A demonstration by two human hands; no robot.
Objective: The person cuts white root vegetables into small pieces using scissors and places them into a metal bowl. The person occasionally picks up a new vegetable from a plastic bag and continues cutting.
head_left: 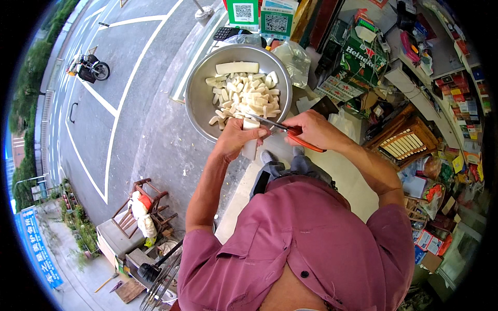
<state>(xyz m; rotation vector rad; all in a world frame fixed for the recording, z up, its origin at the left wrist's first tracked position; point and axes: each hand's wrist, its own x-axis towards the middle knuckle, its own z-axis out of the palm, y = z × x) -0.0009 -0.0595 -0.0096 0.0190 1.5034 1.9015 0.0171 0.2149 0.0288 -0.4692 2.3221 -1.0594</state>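
A wide steel bowl [197, 93] holds a heap of short white pieces [246, 93], and one long uncut slab [237, 68] lies along the far side of the heap. At the near rim, my left hand [234, 139] is closed round a white rice cake strip [250, 124], whose lower end shows below the fingers. My right hand [312, 129] grips scissors with red handles [307, 143]. Their dark blades reach left over the bowl's near edge, beside the top end of the strip. Whether the blades touch it I cannot tell.
Beyond the bowl stand a black calculator [226, 33] and two green printed code cards [243, 13]. A clear plastic bag [293, 62] and a green carton [360, 54] are to the right. Wooden stools [150, 205] stand at left, near a road with a parked motorcycle [89, 67].
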